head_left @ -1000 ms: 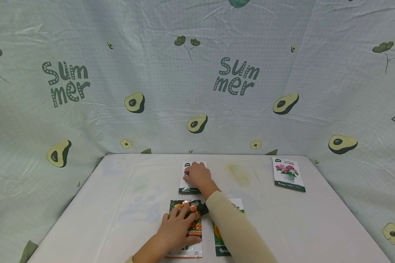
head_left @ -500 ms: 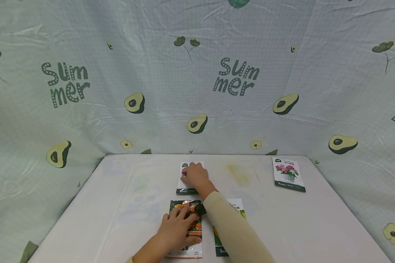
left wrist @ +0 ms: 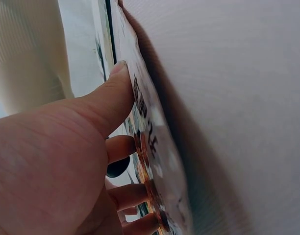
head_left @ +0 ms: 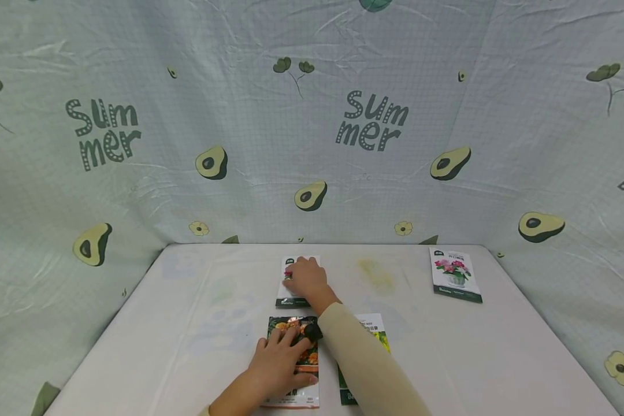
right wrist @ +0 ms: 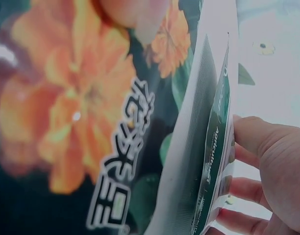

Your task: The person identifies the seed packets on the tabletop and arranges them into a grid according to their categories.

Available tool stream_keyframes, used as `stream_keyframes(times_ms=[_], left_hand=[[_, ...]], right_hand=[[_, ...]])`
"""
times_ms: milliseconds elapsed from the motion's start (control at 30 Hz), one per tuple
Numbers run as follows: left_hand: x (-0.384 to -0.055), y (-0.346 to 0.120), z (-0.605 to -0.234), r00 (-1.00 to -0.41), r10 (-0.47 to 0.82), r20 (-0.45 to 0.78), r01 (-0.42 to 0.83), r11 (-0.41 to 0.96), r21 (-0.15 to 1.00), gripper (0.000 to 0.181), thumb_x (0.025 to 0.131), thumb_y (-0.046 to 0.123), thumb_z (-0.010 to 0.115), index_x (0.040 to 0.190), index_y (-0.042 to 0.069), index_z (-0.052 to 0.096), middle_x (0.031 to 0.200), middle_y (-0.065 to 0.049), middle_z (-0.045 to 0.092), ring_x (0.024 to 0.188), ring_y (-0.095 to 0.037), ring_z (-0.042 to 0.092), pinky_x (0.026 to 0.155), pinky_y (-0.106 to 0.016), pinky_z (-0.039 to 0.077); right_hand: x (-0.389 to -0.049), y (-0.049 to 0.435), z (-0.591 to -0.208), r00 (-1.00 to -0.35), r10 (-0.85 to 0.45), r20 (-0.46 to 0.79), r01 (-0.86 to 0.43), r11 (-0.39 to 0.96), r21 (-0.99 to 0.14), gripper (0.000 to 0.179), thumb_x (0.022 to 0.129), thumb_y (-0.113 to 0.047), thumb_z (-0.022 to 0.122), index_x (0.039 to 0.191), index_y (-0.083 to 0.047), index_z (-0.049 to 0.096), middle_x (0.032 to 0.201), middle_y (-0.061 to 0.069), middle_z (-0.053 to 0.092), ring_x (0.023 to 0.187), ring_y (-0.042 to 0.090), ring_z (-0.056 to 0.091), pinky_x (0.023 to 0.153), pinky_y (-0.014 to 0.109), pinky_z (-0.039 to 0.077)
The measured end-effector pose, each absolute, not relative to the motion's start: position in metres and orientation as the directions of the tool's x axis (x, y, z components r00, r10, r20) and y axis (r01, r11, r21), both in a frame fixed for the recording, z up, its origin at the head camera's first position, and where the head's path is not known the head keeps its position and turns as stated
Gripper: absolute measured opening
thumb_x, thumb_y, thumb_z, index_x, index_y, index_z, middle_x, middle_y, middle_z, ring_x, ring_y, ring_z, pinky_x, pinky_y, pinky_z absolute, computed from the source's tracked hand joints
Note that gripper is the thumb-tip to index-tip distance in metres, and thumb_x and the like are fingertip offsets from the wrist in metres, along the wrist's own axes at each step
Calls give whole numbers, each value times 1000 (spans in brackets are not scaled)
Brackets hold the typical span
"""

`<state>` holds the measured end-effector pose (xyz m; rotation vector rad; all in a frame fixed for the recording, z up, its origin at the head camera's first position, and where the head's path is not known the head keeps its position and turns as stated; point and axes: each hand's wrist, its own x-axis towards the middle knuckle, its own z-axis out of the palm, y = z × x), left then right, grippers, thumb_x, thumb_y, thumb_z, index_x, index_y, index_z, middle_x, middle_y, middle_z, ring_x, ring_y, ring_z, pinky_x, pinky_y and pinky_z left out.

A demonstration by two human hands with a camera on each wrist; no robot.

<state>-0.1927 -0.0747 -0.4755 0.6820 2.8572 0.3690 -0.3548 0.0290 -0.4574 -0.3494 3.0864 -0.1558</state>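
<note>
My left hand (head_left: 278,364) lies spread over a flower seed packet (head_left: 308,398) with orange blooms, flat on the table at the front middle. In the left wrist view its thumb and fingertips (left wrist: 140,223) touch the face of that packet. Farther back, my right hand (head_left: 308,278) presses down on a white seed packet (head_left: 288,302) with a dark green bottom band and a pink flower. The right wrist view has the right fingers (right wrist: 245,190) against this packet's face, and the hand hides much of it from the head view.
Right of the orange packet lies a yellow-flower seed packet (head_left: 372,322), partly under the right sleeve (head_left: 369,364). Another pink-flower packet (head_left: 456,274) lies at the table's back right. A patterned cloth (head_left: 260,115) hangs around the white table (head_left: 208,323).
My right hand has slid a little to the left, and the white packet under it has shifted left too. The left hand and the orange packet have stayed in place.
</note>
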Motion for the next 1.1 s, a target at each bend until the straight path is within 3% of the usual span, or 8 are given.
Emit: stream_keyframes(times_ms=[1100], left_hand=[[-190, -76, -477, -868, 475, -144, 433, 867, 246, 70, 88, 71, 62, 145, 31, 56, 160, -7, 43, 140, -40, 42, 93, -61, 43]], right_hand=[[-354, 23, -458, -972, -235, -32, -231, 969, -84, 47, 98, -56, 61, 138, -31, 66, 140, 0, 60, 126, 23, 55, 99, 47, 54]])
